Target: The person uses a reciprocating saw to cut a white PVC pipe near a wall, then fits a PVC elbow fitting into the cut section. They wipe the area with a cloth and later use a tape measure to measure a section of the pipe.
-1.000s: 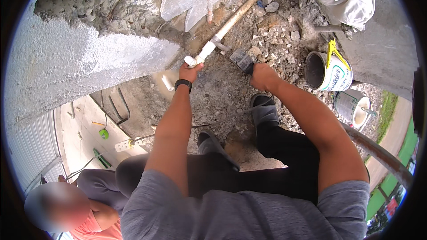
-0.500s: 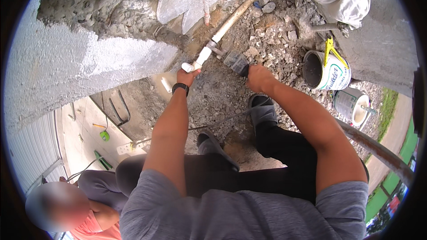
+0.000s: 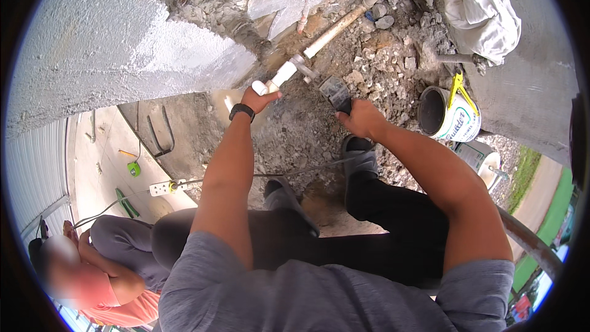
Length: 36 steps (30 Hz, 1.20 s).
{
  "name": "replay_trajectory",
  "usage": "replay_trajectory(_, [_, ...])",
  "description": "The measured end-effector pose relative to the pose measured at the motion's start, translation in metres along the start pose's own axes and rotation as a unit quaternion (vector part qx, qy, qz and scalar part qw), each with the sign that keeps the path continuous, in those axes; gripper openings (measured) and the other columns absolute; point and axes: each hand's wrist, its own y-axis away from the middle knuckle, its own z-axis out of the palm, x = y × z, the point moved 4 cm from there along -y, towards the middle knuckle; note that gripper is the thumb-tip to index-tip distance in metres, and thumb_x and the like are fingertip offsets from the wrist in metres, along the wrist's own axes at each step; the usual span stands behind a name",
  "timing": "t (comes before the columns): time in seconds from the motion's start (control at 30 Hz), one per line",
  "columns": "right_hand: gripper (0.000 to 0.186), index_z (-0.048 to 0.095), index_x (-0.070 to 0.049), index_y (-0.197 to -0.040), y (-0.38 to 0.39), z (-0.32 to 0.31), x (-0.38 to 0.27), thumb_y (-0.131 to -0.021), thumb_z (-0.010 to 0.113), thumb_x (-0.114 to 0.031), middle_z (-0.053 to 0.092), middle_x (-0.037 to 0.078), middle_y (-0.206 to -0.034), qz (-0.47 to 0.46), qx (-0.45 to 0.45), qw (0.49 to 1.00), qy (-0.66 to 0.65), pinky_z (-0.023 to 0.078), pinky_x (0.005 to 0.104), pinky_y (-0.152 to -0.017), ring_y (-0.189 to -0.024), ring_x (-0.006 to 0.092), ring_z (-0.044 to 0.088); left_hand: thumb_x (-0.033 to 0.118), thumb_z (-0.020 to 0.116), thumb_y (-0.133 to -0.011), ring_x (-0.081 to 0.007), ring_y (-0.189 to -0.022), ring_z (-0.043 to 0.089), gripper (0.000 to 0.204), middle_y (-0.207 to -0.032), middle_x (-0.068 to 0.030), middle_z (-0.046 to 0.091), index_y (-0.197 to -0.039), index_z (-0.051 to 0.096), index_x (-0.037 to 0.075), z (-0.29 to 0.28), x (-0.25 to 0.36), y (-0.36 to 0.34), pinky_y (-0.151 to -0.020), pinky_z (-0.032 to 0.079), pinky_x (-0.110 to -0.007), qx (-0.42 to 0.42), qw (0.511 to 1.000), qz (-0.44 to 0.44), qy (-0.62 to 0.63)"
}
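White fitting (image 3: 284, 75): just left of twelve o'clock from the middle of the view, its rounded end turned down toward seven, its upper end at a grey metal ring (image 3: 298, 59).
Left hand (image 3: 258, 99): at eleven o'clock, fingers closed around the lower part of the fitting, thumb lying along its right side; a dark band circles the wrist.
Right hand (image 3: 364, 118): at two o'clock, fingers wrapped around the dark handle of the tool.
Tool (image 3: 335, 88): at one o'clock, a grey block slanting up toward eleven from its handle, with the ring near its far end.
Long pipe (image 3: 344, 23): running off toward one o'clock, stained brown along part of its length; its near end is just beside the ring, though I cannot tell whether they touch.
Buckets: one with a dark inside (image 3: 462, 118) at half past two, a yellow piece (image 3: 458, 91) at its rim; a smaller pail (image 3: 471, 155) at three.
White cloth (image 3: 482, 18): at two o'clock, bunched against the wall.
Power strip (image 3: 169, 187): between eight and nine.
Co-worker (image 3: 123, 286): at eight, sitting.
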Motion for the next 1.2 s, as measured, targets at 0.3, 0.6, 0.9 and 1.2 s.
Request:
replay_trajectory(0.3, [0.059, 0.066, 0.011, -0.094, 0.005, -0.021, 0.002, -0.097, 0.058, -0.047, 0.068, 0.031, -0.09, -0.058, 0.018, 0.998, 0.03, 0.054, 0.0521, -0.084, -0.091, 0.0495, 0.066, 0.046, 0.082, -0.081, -0.0265, -0.1, 0.068, 0.069, -0.111, -0.0122, 0.071, -0.132, 0.061, 0.005, 0.017, 0.018, 0.033, -0.089, 0.051, -0.04, 0.2, 0.968, 0.14, -0.061])
replay_trajectory(0.6, [0.061, 0.067, 0.013, -0.088, 0.007, 0.001, -0.023, -0.097, 0.057, -0.046, 0.068, 0.032, -0.089, -0.058, -0.008, 0.998, 0.03, 0.055, 0.0513, -0.084, -0.091, 0.0501, 0.066, 0.037, 0.075, -0.086, -0.0277, -0.11, 0.057, 0.056, -0.119, -0.0057, 0.064, -0.137, 0.059, 0.02, 0.005, 0.036, 0.072, -0.099, 0.036, -0.046, 0.348, 0.89, 0.102, -0.278])
replay_trajectory(0.9, [0.058, 0.07, 0.009, -0.085, 0.007, -0.014, -0.058, -0.096, 0.058, -0.046, 0.068, 0.032, -0.089, -0.062, -0.027, 0.996, 0.054, 0.055, 0.0511, -0.085, -0.091, 0.0483, 0.067, 0.04, 0.078, -0.083, -0.0346, -0.108, 0.06, 0.053, -0.115, -0.0109, 0.066, -0.13, 0.064, 0.019, -0.016, 0.025, 0.077, -0.093, 0.045, -0.047, 0.317, 0.914, 0.079, -0.241])
replay_trajectory(1.2, [0.063, 0.07, 0.009, -0.079, 0.014, -0.028, -0.047, -0.098, 0.054, -0.049, 0.07, 0.028, -0.084, -0.046, -0.045, 0.994, 0.087, 0.055, 0.0483, -0.085, -0.089, 0.046, 0.068, 0.053, 0.08, -0.081, -0.0331, -0.102, 0.07, 0.058, -0.111, -0.0162, 0.073, -0.115, 0.071, 0.007, -0.016, -0.025, 0.084, -0.088, 0.054, -0.041, 0.128, 0.99, 0.003, 0.064])
